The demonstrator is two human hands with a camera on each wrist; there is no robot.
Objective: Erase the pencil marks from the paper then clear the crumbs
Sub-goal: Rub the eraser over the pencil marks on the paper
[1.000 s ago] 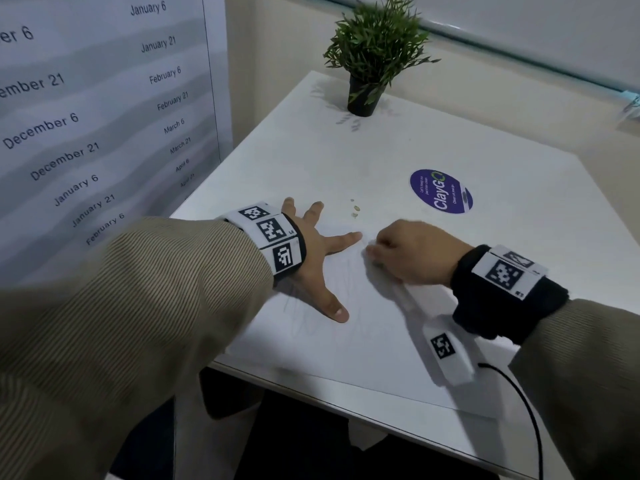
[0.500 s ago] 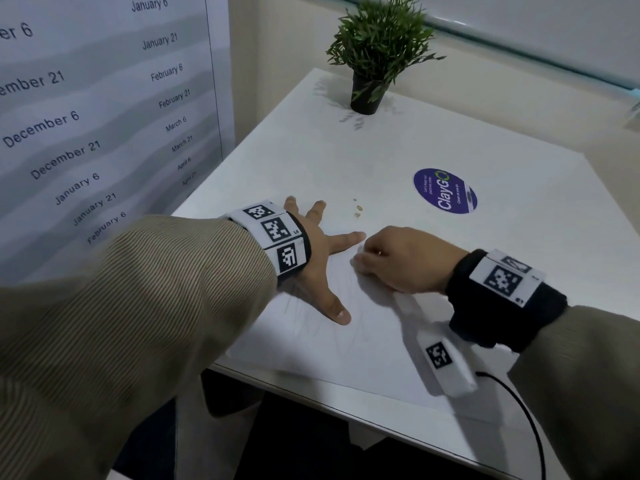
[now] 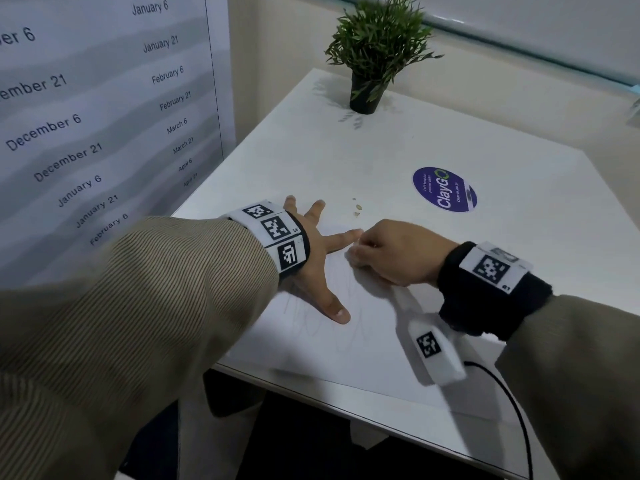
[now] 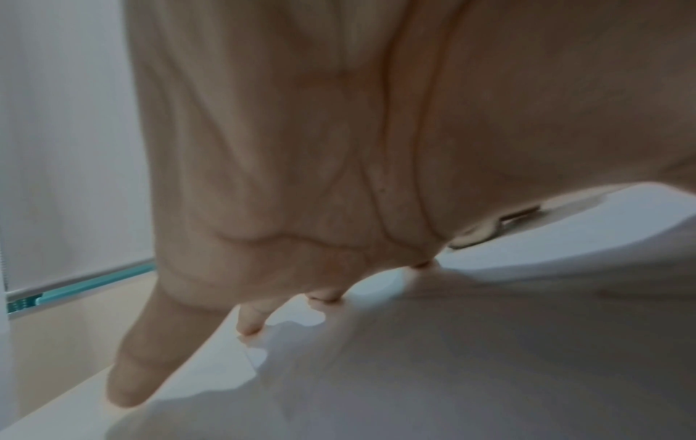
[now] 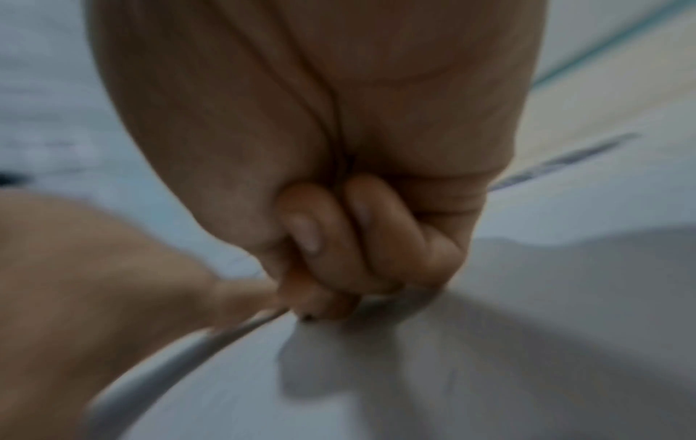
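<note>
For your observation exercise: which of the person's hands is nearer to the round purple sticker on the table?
Right. The right hand is curled on the paper, just short of the purple sticker; the left hand lies spread flat farther to the sticker's left.

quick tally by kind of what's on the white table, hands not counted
potted green plant in a black pot: 1
round purple ClayGo sticker: 1
white sheet of paper with pencil marks: 1
small tan crumbs: 3
total: 6

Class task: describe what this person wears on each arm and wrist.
Both arms wear tan ribbed sleeves. The left wrist has a band of white tags with black square codes. The right wrist has a black cuff with similar tags and a thin black cable.
</note>
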